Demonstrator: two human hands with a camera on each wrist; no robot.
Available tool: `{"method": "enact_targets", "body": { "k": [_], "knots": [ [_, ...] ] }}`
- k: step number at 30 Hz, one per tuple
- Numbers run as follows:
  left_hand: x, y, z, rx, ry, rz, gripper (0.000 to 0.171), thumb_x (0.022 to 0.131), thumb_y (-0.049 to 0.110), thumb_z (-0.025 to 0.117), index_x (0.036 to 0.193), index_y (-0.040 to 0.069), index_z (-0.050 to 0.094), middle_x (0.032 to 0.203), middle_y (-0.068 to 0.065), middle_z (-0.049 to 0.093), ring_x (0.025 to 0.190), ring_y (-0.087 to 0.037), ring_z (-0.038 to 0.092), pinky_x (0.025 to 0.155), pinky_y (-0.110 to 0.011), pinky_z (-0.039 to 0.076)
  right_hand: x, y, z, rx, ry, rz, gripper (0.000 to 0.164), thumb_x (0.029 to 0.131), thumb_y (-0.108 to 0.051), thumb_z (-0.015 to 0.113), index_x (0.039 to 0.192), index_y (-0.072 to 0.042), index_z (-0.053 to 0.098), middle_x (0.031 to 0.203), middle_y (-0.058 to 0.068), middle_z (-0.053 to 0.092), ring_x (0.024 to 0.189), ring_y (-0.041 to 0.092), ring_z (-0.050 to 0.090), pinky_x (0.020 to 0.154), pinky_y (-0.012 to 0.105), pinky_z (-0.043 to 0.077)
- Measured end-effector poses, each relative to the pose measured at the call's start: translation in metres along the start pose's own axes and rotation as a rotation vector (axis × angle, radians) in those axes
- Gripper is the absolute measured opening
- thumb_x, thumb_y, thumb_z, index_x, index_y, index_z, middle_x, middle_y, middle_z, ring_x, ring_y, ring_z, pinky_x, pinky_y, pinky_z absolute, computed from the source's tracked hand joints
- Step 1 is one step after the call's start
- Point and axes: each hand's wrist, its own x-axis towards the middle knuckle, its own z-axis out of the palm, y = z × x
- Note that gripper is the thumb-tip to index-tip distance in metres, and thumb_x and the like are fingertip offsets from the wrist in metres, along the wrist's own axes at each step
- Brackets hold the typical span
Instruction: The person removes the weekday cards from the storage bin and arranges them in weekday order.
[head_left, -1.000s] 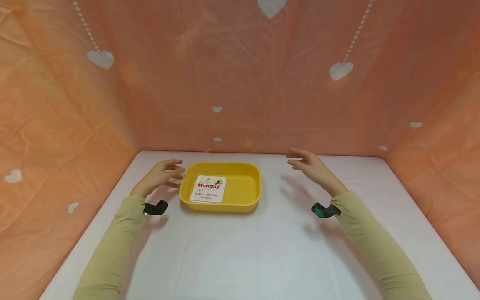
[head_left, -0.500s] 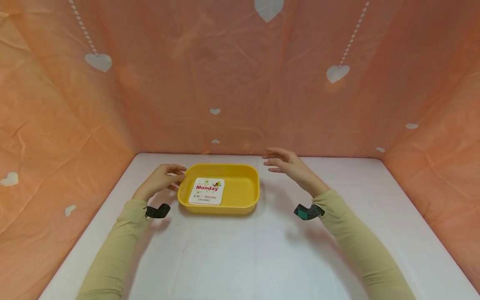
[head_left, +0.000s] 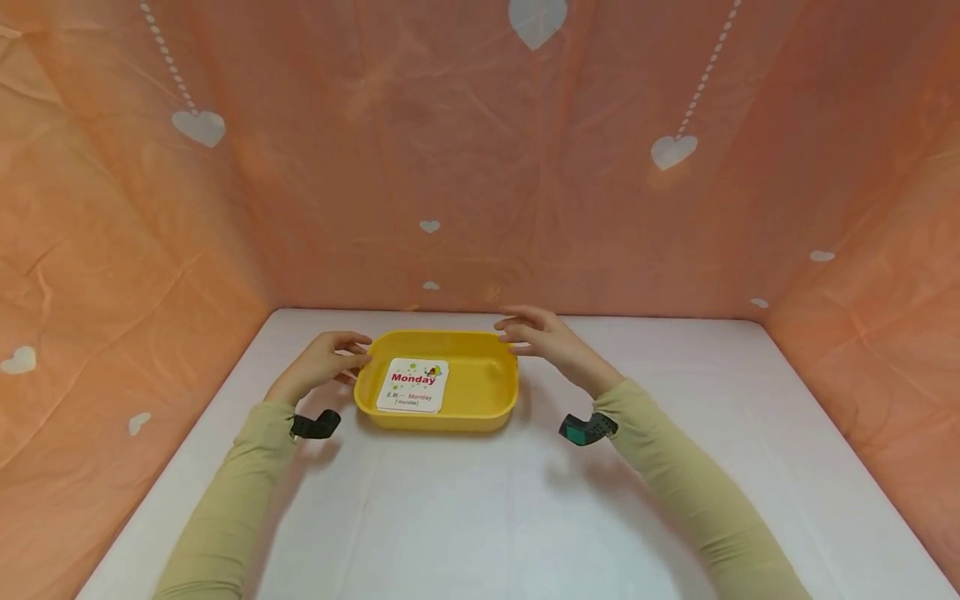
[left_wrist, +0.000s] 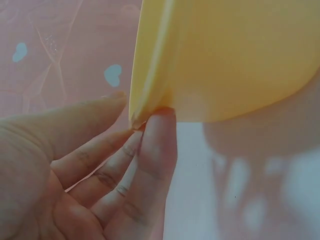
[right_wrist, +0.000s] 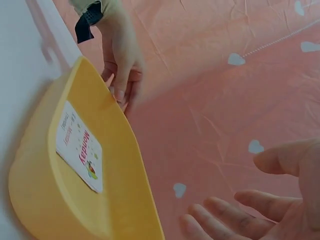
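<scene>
Yellow tray point(head_left: 480, 387), set mid-frame on the table point(head_left: 435, 500) with the Monday card point(head_left: 412, 387) contained, is touched at its left end by the left hand point(head_left: 321, 364), apparently for steadiness (gripping cannot be told), and flanked by the loosely spread, unladen right hand point(head_left: 553, 342).

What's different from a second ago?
The right hand moved left, right up to the yellow tray's right end, but hasn't taken hold: its fingers show apart from the tray in its wrist view. The left hand edged slightly right, at the left rim. The Monday card stayed inside the tray.
</scene>
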Motion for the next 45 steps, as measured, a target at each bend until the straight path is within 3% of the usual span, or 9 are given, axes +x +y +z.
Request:
{"method": "enact_targets", "body": {
  "k": [6, 14, 23, 32, 45],
  "knots": [
    [0.005, 0.000, 0.000, 0.016, -0.001, -0.033, 0.042, 0.095, 0.012, 0.058, 0.132, -0.007, 0.048, 0.109, -0.024, 0.058, 0.080, -0.025, 0.063, 0.069, -0.036, 0.056, 0.010, -0.002, 0.013, 0.020, -0.015, 0.061, 0.043, 0.099, -0.019, 0.052, 0.138, -0.003, 0.044, 0.135, 0.023, 0.049, 0.119, 0.035, 0.052, 0.095, 0.044, 0.044],
    [0.006, 0.004, 0.001, 0.036, -0.024, -0.035, 0.043, 0.095, 0.009, 0.058, 0.132, -0.009, 0.046, 0.102, -0.022, 0.056, 0.075, -0.024, 0.061, 0.067, -0.034, 0.055, 0.021, -0.001, 0.024, 0.155, -0.083, 0.161, 0.042, 0.100, -0.020, 0.050, 0.138, -0.004, 0.045, 0.135, 0.020, 0.050, 0.122, 0.038, 0.050, 0.097, 0.043, 0.043],
    [0.007, 0.002, 0.001, 0.031, -0.018, -0.051, 0.045, 0.093, 0.010, 0.061, 0.132, -0.007, 0.046, 0.100, -0.019, 0.055, 0.073, -0.021, 0.060, 0.065, -0.031, 0.054, 0.036, 0.001, 0.035, 0.185, -0.114, 0.254, 0.052, 0.097, -0.023, 0.055, 0.140, 0.002, 0.040, 0.139, 0.020, 0.046, 0.125, 0.040, 0.045, 0.100, 0.046, 0.039],
    [0.010, 0.001, 0.003, 0.040, -0.021, -0.058, 0.043, 0.093, 0.010, 0.061, 0.131, -0.007, 0.048, 0.098, -0.018, 0.055, 0.071, -0.022, 0.060, 0.065, -0.033, 0.055, 0.052, 0.009, 0.047, 0.218, -0.085, 0.400, 0.052, 0.098, -0.024, 0.052, 0.141, 0.003, 0.037, 0.138, 0.025, 0.044, 0.126, 0.039, 0.045, 0.099, 0.044, 0.041],
    [0.009, 0.003, 0.003, 0.043, -0.020, -0.062, 0.043, 0.093, 0.009, 0.061, 0.130, -0.007, 0.047, 0.096, -0.018, 0.054, 0.068, -0.021, 0.059, 0.063, -0.032, 0.054, 0.069, 0.023, 0.064, 0.248, -0.036, 0.487, 0.051, 0.099, -0.026, 0.049, 0.140, 0.004, 0.039, 0.136, 0.027, 0.040, 0.118, 0.038, 0.048, 0.100, 0.044, 0.039]
  ]
}}
